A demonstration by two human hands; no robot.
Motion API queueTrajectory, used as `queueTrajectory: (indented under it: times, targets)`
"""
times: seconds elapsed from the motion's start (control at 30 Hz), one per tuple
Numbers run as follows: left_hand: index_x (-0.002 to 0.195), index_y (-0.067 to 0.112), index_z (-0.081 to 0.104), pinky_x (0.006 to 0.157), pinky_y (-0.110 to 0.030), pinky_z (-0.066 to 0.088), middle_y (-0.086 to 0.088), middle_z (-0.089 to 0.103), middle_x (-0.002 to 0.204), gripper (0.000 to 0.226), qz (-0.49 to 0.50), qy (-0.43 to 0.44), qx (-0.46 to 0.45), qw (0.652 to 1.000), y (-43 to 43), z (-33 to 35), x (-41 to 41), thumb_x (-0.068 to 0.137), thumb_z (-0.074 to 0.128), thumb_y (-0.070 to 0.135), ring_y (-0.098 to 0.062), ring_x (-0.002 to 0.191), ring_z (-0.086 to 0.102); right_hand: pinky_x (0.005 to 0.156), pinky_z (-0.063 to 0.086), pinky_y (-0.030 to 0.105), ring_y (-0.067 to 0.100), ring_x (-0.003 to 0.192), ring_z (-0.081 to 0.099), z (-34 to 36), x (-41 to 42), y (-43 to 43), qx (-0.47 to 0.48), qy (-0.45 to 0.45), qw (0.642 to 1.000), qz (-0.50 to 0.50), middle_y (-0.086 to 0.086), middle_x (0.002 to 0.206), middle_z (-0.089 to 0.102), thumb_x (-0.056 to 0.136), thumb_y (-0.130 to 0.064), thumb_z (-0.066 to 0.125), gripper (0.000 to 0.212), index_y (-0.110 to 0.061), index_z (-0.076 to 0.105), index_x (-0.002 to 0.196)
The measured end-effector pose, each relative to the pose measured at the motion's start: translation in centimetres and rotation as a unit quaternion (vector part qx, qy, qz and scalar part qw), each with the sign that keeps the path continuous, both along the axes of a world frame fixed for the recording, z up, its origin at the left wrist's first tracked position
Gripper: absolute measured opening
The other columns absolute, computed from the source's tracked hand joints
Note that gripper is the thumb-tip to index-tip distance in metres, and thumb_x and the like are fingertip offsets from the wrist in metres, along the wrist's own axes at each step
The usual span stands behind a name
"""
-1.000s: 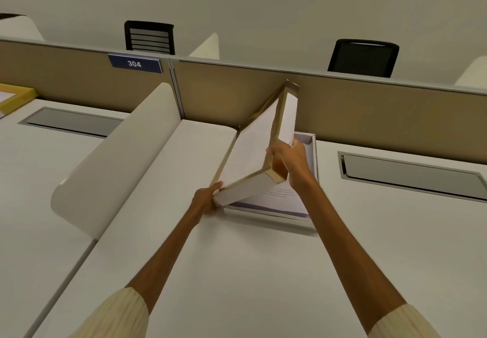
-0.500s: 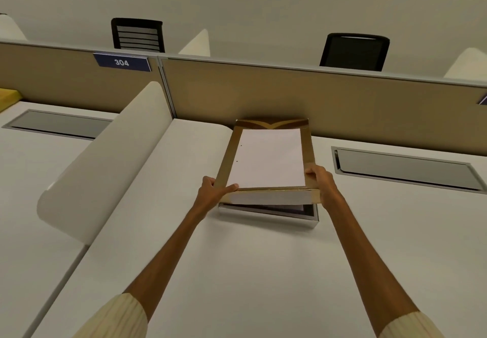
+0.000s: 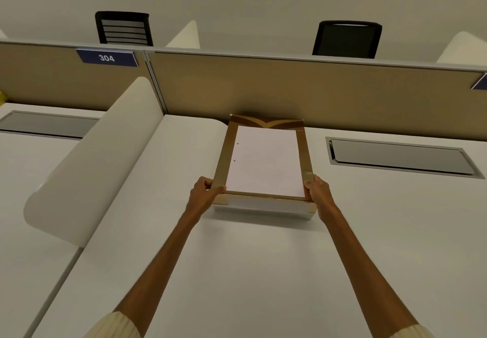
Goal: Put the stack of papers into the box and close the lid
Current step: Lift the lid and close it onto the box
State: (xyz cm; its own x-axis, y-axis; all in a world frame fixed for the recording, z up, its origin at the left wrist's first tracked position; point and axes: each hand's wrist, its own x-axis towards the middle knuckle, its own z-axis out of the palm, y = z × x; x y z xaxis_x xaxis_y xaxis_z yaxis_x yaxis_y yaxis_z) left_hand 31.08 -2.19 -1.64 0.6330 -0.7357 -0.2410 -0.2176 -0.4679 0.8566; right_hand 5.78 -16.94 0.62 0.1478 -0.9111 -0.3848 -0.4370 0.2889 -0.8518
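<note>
White desk [image 3: 263, 271], tan partition [image 3: 290, 87] behind, two black chairs past it.

Left hand [image 3: 204, 195]: fingers curled around the near-left corner of the lid [image 3: 266, 163], thumb on top. Right hand [image 3: 317, 192]: clasps the near-right corner the same way, thumb on the gold border. Both are closed on the lid; neither is free.

Lid sits level over the box [image 3: 263, 207], whose pale front wall shows just beneath the lid's near edge. Far end lies close against the partition. Papers not visible; judged to be inside, under the lid.

Step in hand, as judged: seating the lid fully. To do it well, press both near corners down evenly so the lid does not rack, then check the far corners, which no hand reaches. Keep fingertips clear of the gap between rim and desk. Risk: one side jamming on the box wall if pushed first.

Desk divider [image 3: 92, 158] to the left and the grey cable hatch [image 3: 400, 157] to the right stand well apart.
</note>
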Motion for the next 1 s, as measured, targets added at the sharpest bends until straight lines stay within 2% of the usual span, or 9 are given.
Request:
queueTrajectory:
  times: [0.1, 0.27, 0.43, 0.5, 0.57, 0.67, 0.77, 0.87, 1.0]
  targets:
    - [0.102, 0.007, 0.054, 0.065, -0.018, 0.043, -0.005, 0.060, 0.096, 0.025, 0.003, 0.012, -0.014, 1.000, 0.9, -0.7, -0.5, 0.086, 0.068, 0.021, -0.020, 0.087, 0.057, 0.089, 0.046, 0.032, 0.023, 0.106, 0.053, -0.9, -0.6, 0.5, -0.016, 0.005, 1.000, 0.015, 0.012, 0.126, 0.057, 0.102, -0.025, 0.037, 0.039, -0.008, 0.047, 0.136]
    - [0.111, 0.005, 0.055, 0.070, -0.018, 0.047, -0.010, 0.063, 0.107, 0.031, 0.002, 0.021, -0.047, 0.999, 1.9, -1.9, -1.1, 0.087, 0.068, 0.020, -0.026, 0.095, 0.062, 0.110, 0.040, 0.050, 0.035, 0.132, 0.046, -2.9, -1.0, 1.2, -0.051, 0.028, 0.998, 0.018, 0.014, 0.145, 0.046, 0.101, -0.030, 0.039, 0.049, -0.011, 0.034, 0.146]
    - [0.117, 0.001, 0.052, 0.080, -0.024, 0.047, -0.007, 0.060, 0.113, 0.036, -0.007, 0.020, -0.050, 0.999, 2.6, -3.0, -1.8, 0.089, 0.066, 0.020, -0.021, 0.102, 0.058, 0.110, 0.039, 0.051, 0.037, 0.136, 0.041, -4.1, -1.3, 3.1, -0.092, 0.016, 0.995, 0.024, 0.015, 0.151, 0.038, 0.102, -0.027, 0.037, 0.052, -0.011, 0.026, 0.150]
    - [0.118, 0.002, 0.051, 0.088, -0.029, 0.045, -0.004, 0.057, 0.115, 0.037, -0.002, 0.024, -0.057, 0.998, 2.8, -3.3, -2.1, 0.090, 0.066, 0.020, -0.019, 0.107, 0.054, 0.106, 0.042, 0.056, 0.038, 0.135, 0.043, -5.4, -1.4, 3.4, -0.122, 0.004, 0.992, 0.028, 0.016, 0.152, 0.037, 0.096, -0.052, 0.034, 0.068, -0.013, 0.024, 0.150]
    - [0.117, 0.004, 0.051, 0.088, -0.030, 0.044, -0.003, 0.056, 0.115, 0.034, -0.002, 0.023, -0.060, 0.998, 2.8, -3.4, -2.2, 0.090, 0.066, 0.019, -0.018, 0.108, 0.053, 0.104, 0.044, 0.059, 0.037, 0.135, 0.043, -7.3, -1.7, 3.0, -0.134, -0.006, 0.990, 0.029, 0.014, 0.153, 0.036, 0.075, -0.084, 0.022, 0.102, -0.015, 0.023, 0.151]
    - [0.117, 0.001, 0.050, 0.086, -0.030, 0.044, -0.006, 0.057, 0.114, 0.035, -0.003, 0.012, -0.063, 0.998, 2.7, -3.6, -2.2, 0.090, 0.065, 0.017, -0.020, 0.106, 0.054, 0.112, 0.036, 0.052, 0.034, 0.138, 0.040, -7.4, -1.5, 3.3, -0.137, 0.001, 0.990, 0.017, 0.013, 0.154, 0.036, 0.063, -0.093, 0.011, 0.119, -0.013, 0.023, 0.150]
    - [0.115, 0.004, 0.049, 0.084, -0.030, 0.044, -0.005, 0.056, 0.112, 0.031, -0.006, 0.009, -0.063, 0.998, 2.5, -3.9, -2.3, 0.091, 0.064, 0.017, -0.027, 0.110, 0.056, 0.114, 0.030, 0.044, 0.031, 0.140, 0.037, -6.2, -1.0, 3.9, -0.136, -0.004, 0.991, 0.003, 0.012, 0.154, 0.036, 0.077, -0.083, 0.017, 0.103, -0.011, 0.025, 0.150]
    - [0.120, 0.006, 0.048, 0.088, -0.031, 0.045, -0.008, 0.057, 0.120, 0.037, -0.017, 0.003, -0.059, 0.998, 2.5, -4.1, -2.1, 0.090, 0.065, 0.018, -0.030, 0.118, 0.055, 0.115, 0.028, 0.042, 0.031, 0.143, 0.033, -6.6, -0.9, 3.6, -0.135, -0.003, 0.991, 0.004, 0.012, 0.155, 0.033, 0.100, -0.038, 0.035, 0.058, -0.011, 0.024, 0.150]
    - [0.136, 0.004, 0.043, 0.094, -0.034, 0.045, -0.014, 0.051, 0.138, 0.056, 0.001, -0.015, -0.055, 0.998, 1.9, -3.9, -1.0, 0.089, 0.065, 0.026, -0.029, 0.124, 0.052, 0.111, 0.035, 0.042, 0.030, 0.139, 0.037, -6.6, -1.8, 1.8, -0.117, -0.015, 0.993, -0.028, 0.013, 0.153, 0.036, 0.099, -0.032, 0.043, 0.054, -0.012, 0.029, 0.148]
